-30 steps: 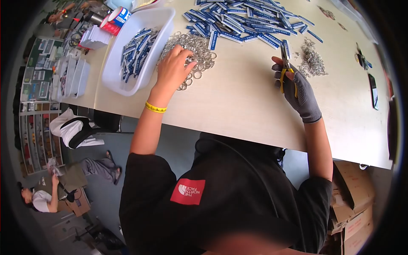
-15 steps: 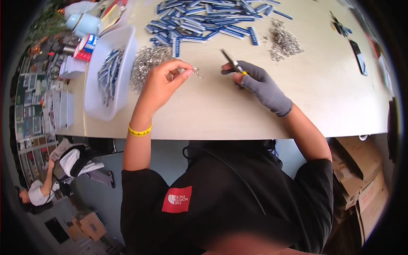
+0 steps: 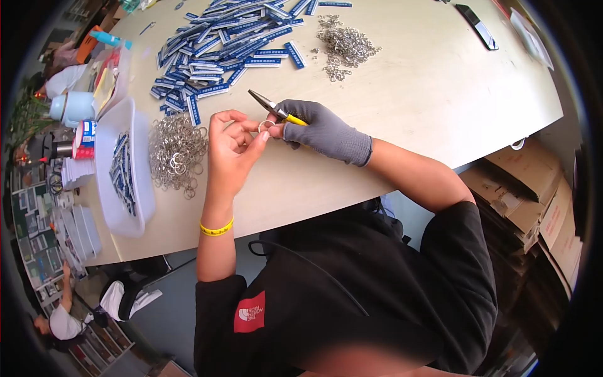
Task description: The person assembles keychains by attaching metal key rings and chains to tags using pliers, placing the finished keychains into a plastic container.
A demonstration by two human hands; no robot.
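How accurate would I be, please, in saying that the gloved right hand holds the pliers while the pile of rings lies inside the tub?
One part is wrong: the head view shows the pile of rings on the table, beside the tub. The gloved right hand does hold the pliers.

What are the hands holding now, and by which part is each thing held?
The right hand holds the pliers by the handles; its fingertips and those of the left hand hold a ring by its rim.
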